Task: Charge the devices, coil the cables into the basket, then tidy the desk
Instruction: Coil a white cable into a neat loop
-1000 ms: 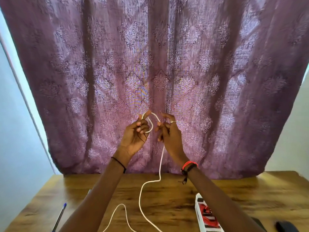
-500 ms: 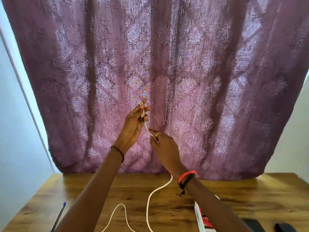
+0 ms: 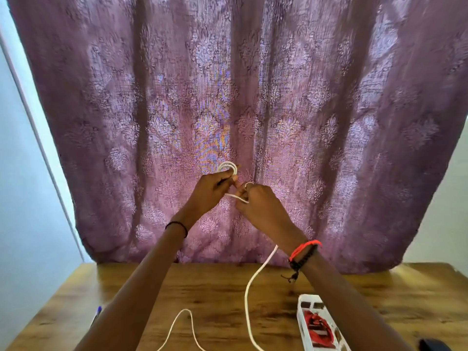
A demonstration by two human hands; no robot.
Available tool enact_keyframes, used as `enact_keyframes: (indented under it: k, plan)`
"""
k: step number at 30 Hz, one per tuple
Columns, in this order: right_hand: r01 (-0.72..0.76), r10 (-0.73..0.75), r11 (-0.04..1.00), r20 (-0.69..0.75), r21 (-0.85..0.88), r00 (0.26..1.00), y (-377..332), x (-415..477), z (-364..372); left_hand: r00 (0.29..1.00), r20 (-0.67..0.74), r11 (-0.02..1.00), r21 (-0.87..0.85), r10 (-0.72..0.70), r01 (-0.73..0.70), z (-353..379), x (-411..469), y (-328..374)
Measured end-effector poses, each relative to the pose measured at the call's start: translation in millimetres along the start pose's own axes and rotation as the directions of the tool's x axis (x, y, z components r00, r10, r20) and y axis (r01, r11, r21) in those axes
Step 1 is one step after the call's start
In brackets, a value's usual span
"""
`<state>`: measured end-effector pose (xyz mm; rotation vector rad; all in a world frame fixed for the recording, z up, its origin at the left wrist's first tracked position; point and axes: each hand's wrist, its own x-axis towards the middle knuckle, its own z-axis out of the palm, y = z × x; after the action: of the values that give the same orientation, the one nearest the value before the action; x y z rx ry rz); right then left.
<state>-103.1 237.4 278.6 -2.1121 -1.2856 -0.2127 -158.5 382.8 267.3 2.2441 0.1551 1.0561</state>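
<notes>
White cable (image 3: 247, 295) was up in front of me, slack trailing onto the table (image 3: 379, 287) — my left grip (image 3: 210, 191) pinched the gathered loops (image 3: 228, 166) so they couldn't spring apart, my right grip (image 3: 262, 207) pinched the next stretch — ready, I judged, to feed another turn.

Our left hand (image 3: 210, 188) and right hand (image 3: 260, 209) are up in front of the curtain (image 3: 329, 122), side by side. The cable (image 3: 249, 287) hangs from them down onto the surface (image 3: 217, 282), between our arms. A pen (image 3: 97, 312) lies far left. A box (image 3: 319, 323) lies on the right, by our right arm.
</notes>
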Motion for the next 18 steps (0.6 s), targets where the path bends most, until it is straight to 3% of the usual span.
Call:
enact_keyframes:
  k: [4,9,15,18]
  plan:
    - [0.096,-0.095,0.988,0.009,-0.118,0.995,2.0,1.9,-17.6,0.999,0.025,0.996,0.073,0.041,-0.043,-5.5,-0.6,-5.5]
    - [0.245,-0.260,0.954,-0.071,-0.176,0.963,17.4,13.7,-22.7,0.992,0.124,0.998,-0.055,-0.002,0.009,-9.6,-3.1,-8.2]
    - [0.376,-0.349,0.926,-0.334,0.016,0.876,21.6,25.3,-32.0,0.970,0.236,0.911,-0.383,-0.065,0.154,-9.4,-11.4,4.2]
    - [0.312,-0.229,0.919,-0.317,0.242,0.920,22.2,29.1,-41.4,0.934,0.343,0.785,-0.550,-0.099,0.285,-9.2,-13.4,11.1]
